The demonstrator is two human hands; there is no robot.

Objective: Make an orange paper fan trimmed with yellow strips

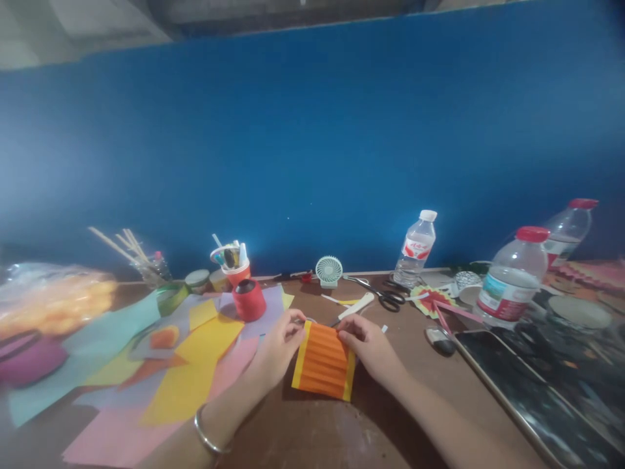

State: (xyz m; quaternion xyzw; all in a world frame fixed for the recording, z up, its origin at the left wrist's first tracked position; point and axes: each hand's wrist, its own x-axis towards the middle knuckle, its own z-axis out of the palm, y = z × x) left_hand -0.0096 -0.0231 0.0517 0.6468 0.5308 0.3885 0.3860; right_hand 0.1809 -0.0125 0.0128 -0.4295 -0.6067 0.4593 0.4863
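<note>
An orange pleated paper [325, 361] with a yellow strip along each side is held up over the brown table. At its upper left corner, my left hand [283, 345] pinches the edge between thumb and fingers. My right hand [366, 342] grips the upper right corner the same way. Crosswise folds run over the paper between the two hands. Just beyond it lies a white-handled craft knife or similar tool [359, 305], partly hidden near my right fingers. A red spool of thread [249, 301] stands beyond my left hand.
Coloured paper sheets [195, 371] spread across the left. Black-handled scissors [390, 299], a small fan [329, 271] and a water bottle [415, 251] stand or lie at the back. To the right are a larger bottle [512, 280], a computer mouse [440, 341] and a dark phone-like slab [532, 397].
</note>
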